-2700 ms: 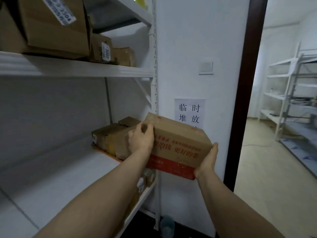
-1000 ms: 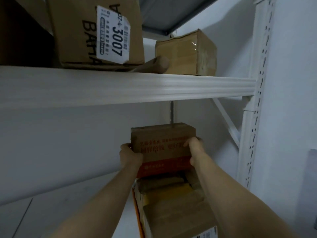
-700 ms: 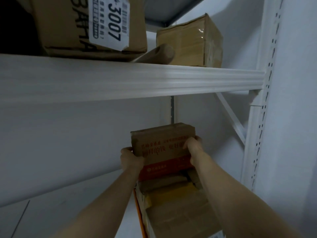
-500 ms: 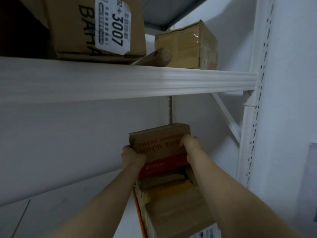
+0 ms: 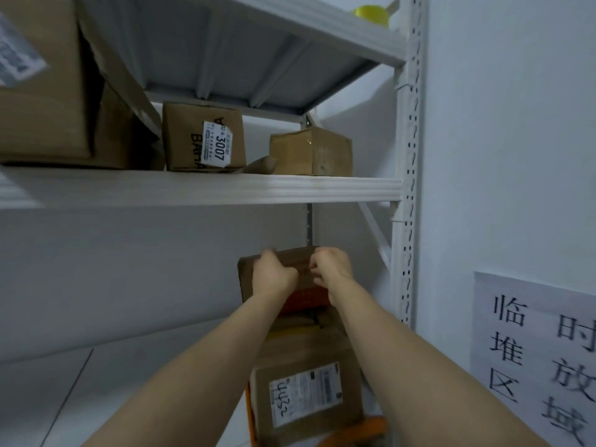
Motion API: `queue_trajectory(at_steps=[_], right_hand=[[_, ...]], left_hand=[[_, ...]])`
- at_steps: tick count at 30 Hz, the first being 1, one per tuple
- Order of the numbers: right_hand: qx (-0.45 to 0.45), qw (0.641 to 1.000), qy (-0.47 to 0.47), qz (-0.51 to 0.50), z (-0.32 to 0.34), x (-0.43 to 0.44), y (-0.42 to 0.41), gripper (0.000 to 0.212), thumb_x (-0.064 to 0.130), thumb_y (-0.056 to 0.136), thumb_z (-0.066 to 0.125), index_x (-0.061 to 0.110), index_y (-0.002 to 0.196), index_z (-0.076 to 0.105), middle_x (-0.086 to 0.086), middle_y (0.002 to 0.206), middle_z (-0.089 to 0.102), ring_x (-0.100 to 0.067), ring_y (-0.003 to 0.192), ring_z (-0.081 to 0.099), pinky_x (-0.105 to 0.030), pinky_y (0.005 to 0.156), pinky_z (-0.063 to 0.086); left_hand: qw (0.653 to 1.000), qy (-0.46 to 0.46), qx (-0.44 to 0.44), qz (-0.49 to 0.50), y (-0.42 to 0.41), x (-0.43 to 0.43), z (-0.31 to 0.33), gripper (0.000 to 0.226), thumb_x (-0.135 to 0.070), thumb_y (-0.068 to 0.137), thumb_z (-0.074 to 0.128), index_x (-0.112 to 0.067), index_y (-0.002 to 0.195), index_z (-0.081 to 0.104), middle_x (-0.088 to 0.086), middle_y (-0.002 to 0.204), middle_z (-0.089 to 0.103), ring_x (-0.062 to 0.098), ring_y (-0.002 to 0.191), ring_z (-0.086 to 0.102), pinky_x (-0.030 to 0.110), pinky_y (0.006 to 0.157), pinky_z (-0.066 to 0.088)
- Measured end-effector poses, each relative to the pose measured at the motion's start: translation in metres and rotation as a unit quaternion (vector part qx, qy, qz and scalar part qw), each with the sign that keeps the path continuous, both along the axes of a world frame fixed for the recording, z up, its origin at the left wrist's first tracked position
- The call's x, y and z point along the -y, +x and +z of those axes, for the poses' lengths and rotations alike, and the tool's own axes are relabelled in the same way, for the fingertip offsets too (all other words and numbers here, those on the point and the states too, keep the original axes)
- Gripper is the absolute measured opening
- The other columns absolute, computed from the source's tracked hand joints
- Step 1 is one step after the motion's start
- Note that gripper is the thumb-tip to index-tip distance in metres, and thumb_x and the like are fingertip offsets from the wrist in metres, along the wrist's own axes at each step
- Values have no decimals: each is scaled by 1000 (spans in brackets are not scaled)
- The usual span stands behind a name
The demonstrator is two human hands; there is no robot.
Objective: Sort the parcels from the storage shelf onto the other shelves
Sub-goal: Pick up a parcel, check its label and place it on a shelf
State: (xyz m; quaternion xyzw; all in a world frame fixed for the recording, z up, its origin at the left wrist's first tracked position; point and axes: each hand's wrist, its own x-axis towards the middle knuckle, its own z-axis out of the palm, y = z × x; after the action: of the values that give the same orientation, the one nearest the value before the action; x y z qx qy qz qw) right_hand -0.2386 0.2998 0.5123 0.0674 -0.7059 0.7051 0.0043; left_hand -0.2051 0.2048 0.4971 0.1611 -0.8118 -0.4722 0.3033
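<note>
A brown parcel with a red band [image 5: 304,296] sits at the back right of the lower shelf [image 5: 129,366], on top of other cartons. My left hand [image 5: 274,279] covers its front left, fingers hooked over the top edge. My right hand [image 5: 332,269] is curled against its upper right front; whether it grips the parcel is unclear. Below my forearms lies a carton with a white label [image 5: 306,395].
The middle shelf board [image 5: 193,188] carries a large carton [image 5: 42,91], a carton marked 3007 [image 5: 203,140] and a taped carton [image 5: 309,153]. A white perforated upright [image 5: 406,156] stands at right, beside a wall with a paper sign [image 5: 541,350]. A yellow object [image 5: 371,12] sits on the top shelf.
Both hands have slid from the parcel's sides to its front, close together. My view has pulled back and tilted, showing more of the upper shelves and the sign.
</note>
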Motion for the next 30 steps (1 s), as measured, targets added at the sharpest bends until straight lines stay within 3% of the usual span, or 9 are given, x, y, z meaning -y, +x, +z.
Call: queue_trajectory(at_steps=[3,8,10,13,18,22,25,28,30], right_hand=[[-49,999,2,11,12,-19,32,31,0,86,49,4,113,63,-17,98,63,-35,104,61,-50,94,50],[-122,992,13,30,51,-39,61,22,15,88,57,18,110,59,-7,105,64,-24,103,60,-44,96,50],[-146,989,24,31,67,-44,64,28,15,86,60,14,114,59,-7,110,63,-25,106,60,-44,97,50],[-181,981,56,32,85,-51,62,43,16,88,61,14,130,50,-5,123,55,-22,112,54,-33,94,47],[-246,966,84,-5,115,-54,30,49,19,88,64,16,134,47,-5,131,53,-17,106,51,-26,85,40],[-260,960,95,-34,134,-50,-6,49,26,94,54,18,139,39,-5,137,49,-24,120,50,-30,89,39],[-248,965,78,-39,148,-43,-30,44,33,98,42,18,139,38,-7,137,49,-27,120,49,-36,97,39],[-255,963,70,-54,159,-38,-51,39,35,100,36,17,133,45,-9,130,54,-27,115,51,-36,96,40],[-260,961,70,-65,163,-33,-64,38,37,101,33,17,130,48,-9,127,56,-27,112,52,-36,96,40]], left_hand=[[999,-30,-30,21,38,-24,23,62,-1,86,57,-12,143,36,10,140,46,24,120,52,28,84,49],[992,-93,-79,28,82,-50,68,52,0,87,57,-11,136,48,7,137,51,21,126,49,32,101,43],[990,-109,-91,27,90,-57,88,49,2,87,54,-10,135,50,7,136,53,21,126,49,31,101,42],[988,-117,-100,23,90,-65,114,47,3,88,53,-10,134,50,8,135,53,22,125,49,33,101,43],[982,-136,-117,51,64,-68,156,39,2,92,48,-8,130,53,9,132,54,24,121,51,31,97,43],[987,-121,-84,66,30,-54,188,18,-7,85,57,-5,103,55,15,115,58,26,97,56,33,80,49],[993,-83,-16,77,-6,-36,209,65,-34,63,72,-3,116,54,19,120,56,33,108,55,41,91,51],[994,-78,34,71,-58,-13,225,115,-53,31,70,-6,132,44,21,129,52,39,117,51,48,97,46],[992,-89,72,49,-57,-20,234,128,-55,37,78,-7,146,27,24,143,38,43,130,39,51,107,36]])
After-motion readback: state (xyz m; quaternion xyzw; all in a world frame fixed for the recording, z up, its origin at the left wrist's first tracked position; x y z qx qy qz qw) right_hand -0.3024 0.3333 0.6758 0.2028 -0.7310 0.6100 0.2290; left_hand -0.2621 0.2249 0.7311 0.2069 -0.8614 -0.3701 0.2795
